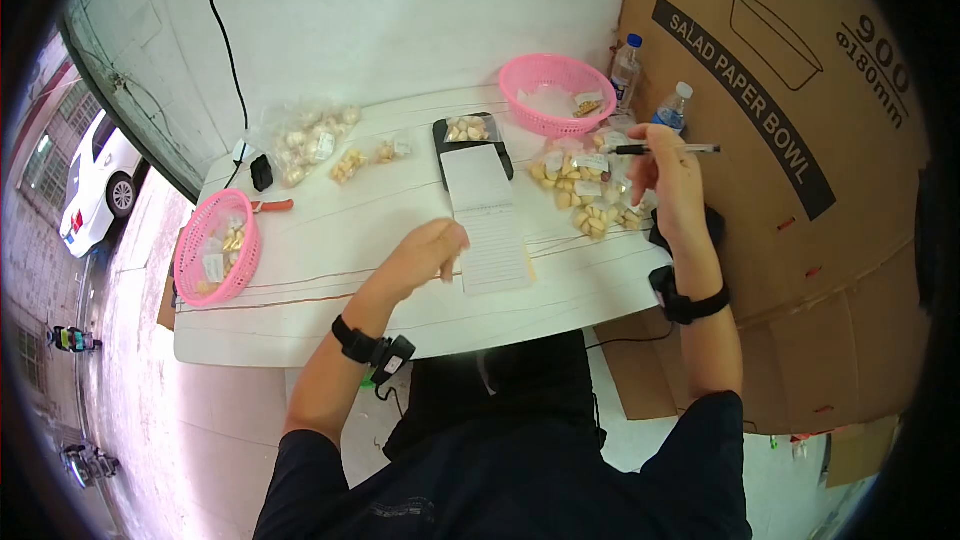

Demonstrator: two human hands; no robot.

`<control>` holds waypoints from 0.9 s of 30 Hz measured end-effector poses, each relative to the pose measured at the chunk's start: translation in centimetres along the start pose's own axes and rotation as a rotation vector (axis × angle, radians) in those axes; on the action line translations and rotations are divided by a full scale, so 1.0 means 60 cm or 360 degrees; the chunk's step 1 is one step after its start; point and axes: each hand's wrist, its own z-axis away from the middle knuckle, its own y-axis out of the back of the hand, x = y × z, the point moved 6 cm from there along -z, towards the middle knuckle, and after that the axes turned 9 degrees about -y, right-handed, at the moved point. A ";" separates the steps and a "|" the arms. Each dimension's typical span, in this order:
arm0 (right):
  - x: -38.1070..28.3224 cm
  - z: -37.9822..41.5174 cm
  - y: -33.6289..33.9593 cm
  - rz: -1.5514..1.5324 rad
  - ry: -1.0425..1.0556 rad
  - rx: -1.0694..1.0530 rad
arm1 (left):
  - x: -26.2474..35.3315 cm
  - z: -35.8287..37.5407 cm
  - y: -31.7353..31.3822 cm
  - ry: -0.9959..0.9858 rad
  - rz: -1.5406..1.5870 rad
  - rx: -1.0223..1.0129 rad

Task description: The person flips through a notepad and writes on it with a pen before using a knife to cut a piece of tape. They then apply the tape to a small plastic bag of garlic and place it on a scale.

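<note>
Two bare hands are above the white table (300, 275); the right hand (672, 175) grasps a slim black-and-silver pen (700, 148), while the left hand (425, 252) looks free, its fingers loosely bent; the white lined paper notepad (492, 250) may slip or tilt if pressed unevenly, because its upper page overlaps the flat black device (440, 138) at twelve o'clock; a low sweep of the right hand could disturb the clear plastic bags of pale yellow pieces (597, 218), which crowd near it; the notepad lies just beside the left hand, at its two-to-three o'clock; from the right hand it is well apart, toward eight-to-nine; whether the left hand touches paper, I cannot tell.
</note>
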 end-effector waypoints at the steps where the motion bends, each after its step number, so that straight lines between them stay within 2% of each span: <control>1: 0.008 0.000 -0.008 0.0072 -0.0034 0.0001 | -0.012 -0.012 0.003 -0.0002 0.0004 -0.0003; 3: 0.021 -0.002 -0.014 0.0150 -0.0066 0.0005 | -0.037 -0.032 0.044 0.0040 -0.0119 0.0523; 4: 0.031 -0.006 -0.016 0.0136 -0.0100 -0.0029 | -0.056 -0.040 0.060 0.0176 -0.0105 0.0647; 5: 0.042 -0.010 -0.017 0.0120 -0.0134 -0.0061 | -0.070 -0.051 0.066 0.0176 -0.0107 0.0643; 7: 0.057 -0.017 -0.017 0.0096 -0.0094 -0.0066 | -0.083 -0.065 0.090 0.0064 -0.0631 0.0848; 8: 0.062 -0.017 -0.020 0.0099 -0.0107 -0.0071 | -0.097 -0.073 0.091 0.0065 -0.0632 0.0845; 10: 0.070 -0.018 -0.027 0.0106 -0.0122 -0.0075 | -0.088 -0.086 0.085 -0.0193 -0.0795 0.0822; 13: 0.084 -0.020 -0.038 0.0109 -0.0166 -0.0080 | -0.096 -0.101 0.076 -0.0038 -0.0807 0.0685; 16: 0.093 -0.020 -0.050 0.0051 -0.0187 -0.0085 | -0.100 -0.110 0.068 0.0066 -0.0683 0.0681; 20: 0.106 -0.020 -0.057 0.0080 -0.0219 -0.0137 | -0.103 -0.118 0.068 -0.0020 -0.0653 0.0699; 22: 0.116 -0.023 -0.059 0.0091 -0.0229 -0.0155 | -0.103 -0.113 0.062 0.0185 -0.0191 0.0693; 23: 0.120 -0.024 -0.059 0.0087 -0.0214 -0.0140 | -0.101 -0.113 0.062 0.0188 -0.0190 0.0693; 25: 0.127 -0.026 -0.059 0.0083 -0.0203 -0.0126 | -0.107 -0.110 0.060 0.0245 0.0204 0.0782; 27: 0.134 -0.028 -0.054 0.0088 -0.0204 -0.0042 | -0.101 -0.101 0.060 0.0222 0.0320 0.0782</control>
